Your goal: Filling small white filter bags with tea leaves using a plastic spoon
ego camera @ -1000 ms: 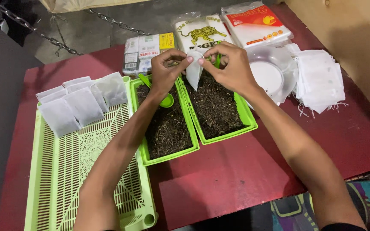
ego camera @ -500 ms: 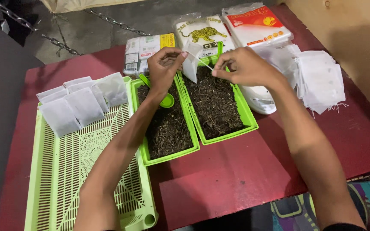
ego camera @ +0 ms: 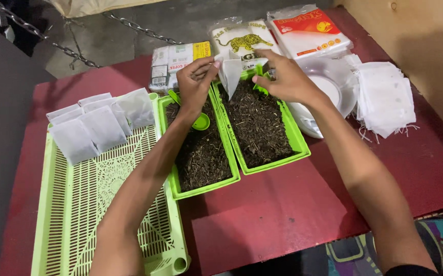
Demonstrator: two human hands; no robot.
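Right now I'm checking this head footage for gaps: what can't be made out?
- Head view: whether the small white bag holds any leaves; its fabric hides the inside.
- The green scoop under the right hand: mostly covered by fingers.
- The left hand hides its grip on the bag.
- The perforated tray: cut by the bottom edge.

Thin matt white paper sachet [ego camera: 230,76], glossy green plastic scoop [ego camera: 199,121], smooth lime plastic trays [ego camera: 278,162] of rough, dry dark leaf [ego camera: 257,122], perforated lime plastic basket [ego camera: 104,214], filmy matt filled bags [ego camera: 96,122], dull red tabletop [ego camera: 303,204], shiny plastic-wrapped packets [ego camera: 308,33], metal chain [ego camera: 52,43].
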